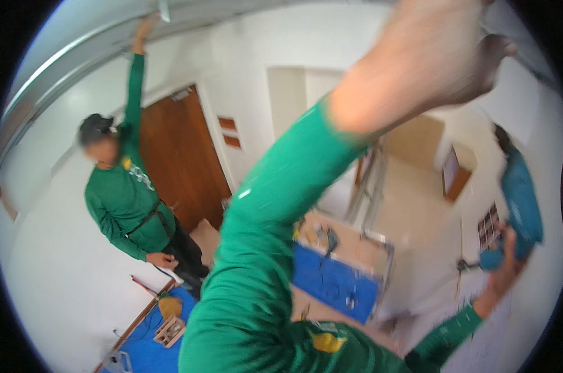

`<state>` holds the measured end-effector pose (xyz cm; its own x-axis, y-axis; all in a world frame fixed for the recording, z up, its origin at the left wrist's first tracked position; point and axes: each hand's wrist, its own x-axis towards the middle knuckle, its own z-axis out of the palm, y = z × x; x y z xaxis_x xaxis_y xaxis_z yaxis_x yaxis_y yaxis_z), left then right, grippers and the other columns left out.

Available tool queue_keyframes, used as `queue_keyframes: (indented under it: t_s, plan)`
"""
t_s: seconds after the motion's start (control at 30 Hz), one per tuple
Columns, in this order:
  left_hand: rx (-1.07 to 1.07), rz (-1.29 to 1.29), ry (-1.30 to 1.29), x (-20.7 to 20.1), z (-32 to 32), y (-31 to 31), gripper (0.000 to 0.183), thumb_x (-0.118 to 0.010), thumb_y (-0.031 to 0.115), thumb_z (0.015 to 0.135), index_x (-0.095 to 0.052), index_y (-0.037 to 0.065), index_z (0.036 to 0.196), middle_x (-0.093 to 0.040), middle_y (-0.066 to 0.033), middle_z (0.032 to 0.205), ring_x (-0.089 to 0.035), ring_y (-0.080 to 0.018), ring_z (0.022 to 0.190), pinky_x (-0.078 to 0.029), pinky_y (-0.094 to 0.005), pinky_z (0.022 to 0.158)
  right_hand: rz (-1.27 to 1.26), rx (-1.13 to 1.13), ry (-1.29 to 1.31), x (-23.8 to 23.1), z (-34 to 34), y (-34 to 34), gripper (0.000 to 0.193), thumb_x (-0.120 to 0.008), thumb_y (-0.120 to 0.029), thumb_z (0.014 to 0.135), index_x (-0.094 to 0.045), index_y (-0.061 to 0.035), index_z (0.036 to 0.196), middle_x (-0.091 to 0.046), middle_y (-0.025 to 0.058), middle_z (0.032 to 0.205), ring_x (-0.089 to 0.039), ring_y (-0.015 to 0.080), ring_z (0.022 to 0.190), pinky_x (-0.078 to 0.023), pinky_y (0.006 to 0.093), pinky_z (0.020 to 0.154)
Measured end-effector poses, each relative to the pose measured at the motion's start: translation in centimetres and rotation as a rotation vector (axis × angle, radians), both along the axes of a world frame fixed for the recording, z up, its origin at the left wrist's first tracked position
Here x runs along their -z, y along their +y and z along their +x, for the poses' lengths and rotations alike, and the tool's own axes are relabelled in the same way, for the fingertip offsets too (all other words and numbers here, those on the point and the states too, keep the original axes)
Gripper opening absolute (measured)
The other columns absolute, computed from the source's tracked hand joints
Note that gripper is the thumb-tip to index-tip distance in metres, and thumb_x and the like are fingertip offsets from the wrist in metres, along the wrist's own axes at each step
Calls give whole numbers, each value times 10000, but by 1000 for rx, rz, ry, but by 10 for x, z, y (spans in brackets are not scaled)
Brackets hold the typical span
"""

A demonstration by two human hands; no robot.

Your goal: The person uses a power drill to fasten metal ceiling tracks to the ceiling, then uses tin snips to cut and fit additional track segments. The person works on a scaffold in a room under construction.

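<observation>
The person's left arm is filling the middle of the view, its green sleeve (266,193) running from the lower edge up toward the upper right. The elbow end is sitting low, the forearm is slanting steeply upward, and the left hand (428,62) is reaching overhead with its wrist bared. Motion is blurring this hand and the upper rim is cutting it off; its fingers are looking partly curled, but whether they are holding anything, I cannot tell.

The right arm is coming in low at the right, its forearm angling up and outward. The right hand (509,264) is wrapping its fingers around the handle of a teal power drill (521,196), keeping a closed grip on it. The drill is standing nearly upright near the right rim, its dark front end pointing up and leaning slightly left, well below the left hand.

Farther down, a second power tool (332,239) is lying on a tan board (356,245) beside a blue floor covering (337,283). At the left, a small wooden crate (169,331) is resting on more blue covering.

Beyond, a co-worker (129,202) in green is stretching one arm up to a metal ceiling channel (76,46) while the other is hanging low. Behind them, a brown door (183,152) is standing in the white wall.
</observation>
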<state>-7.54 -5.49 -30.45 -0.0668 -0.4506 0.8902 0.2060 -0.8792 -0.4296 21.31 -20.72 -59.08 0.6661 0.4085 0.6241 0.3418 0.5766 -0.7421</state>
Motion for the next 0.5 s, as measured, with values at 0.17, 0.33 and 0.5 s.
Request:
queue_keyframes:
  t_s: [0.17, 0.33, 0.5]
  plan:
    - [-249, -1284, 467, 245, -140, 3, 429, -579, 376, 1031, -751, -14, 1086, -731, -155, 878, -671, -199, 744, -520, -327, 682, -337, -353, -102, 52, -149, 136, 643, -831, -170, 868, -500, 42, 1377, -660, 134, 1211, -669, 200, 1035, -544, 349, 933]
    - [110, -1718, 253, 376, -181, 41, 547, -650, 413, 977, -606, -54, 1259, -678, -161, 1066, -658, -235, 975, -518, -363, 867, -149, -472, -343, 123, -303, 222, 611, -790, -56, 821, -505, 12, 1357, -679, 177, 1207, -679, 280, 1104, -531, 400, 957]
    - [118, -2112, -209, 418, -250, 54, 580, -717, 427, 963, -581, -20, 1308, -638, -81, 1119, -611, -169, 969, -493, -314, 845, -332, -662, -408, 192, -427, 254, 601, -748, -225, 850, -488, -128, 1383, -716, 202, 1025, -699, 462, 911, -572, 527, 737]
